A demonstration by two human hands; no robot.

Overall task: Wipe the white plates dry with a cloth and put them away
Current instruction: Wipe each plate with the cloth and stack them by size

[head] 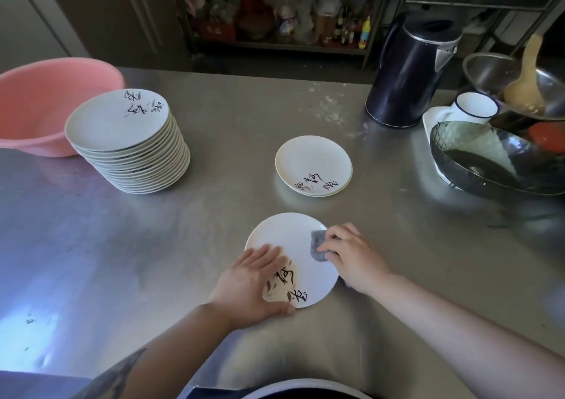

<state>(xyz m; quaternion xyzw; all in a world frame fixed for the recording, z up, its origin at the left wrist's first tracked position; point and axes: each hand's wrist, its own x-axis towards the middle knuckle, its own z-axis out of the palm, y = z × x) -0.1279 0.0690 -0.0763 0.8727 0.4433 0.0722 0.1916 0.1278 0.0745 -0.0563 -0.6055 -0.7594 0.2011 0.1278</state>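
Note:
A white plate with black brush lettering lies flat on the steel table in front of me. My left hand lies flat across its left side, fingers straight, thumb at the near rim. My right hand grips a small grey cloth and presses it on the plate's right side. Beyond it, a short stack of two or three similar plates sits at the table's middle. A tall stack of several plates stands at the left.
A pink plastic basin sits behind the tall stack. A dark electric kettle stands at the back right. Metal bowls, a white enamel mug and a dark glass bowl crowd the right edge. Shelves with bottles stand behind the table.

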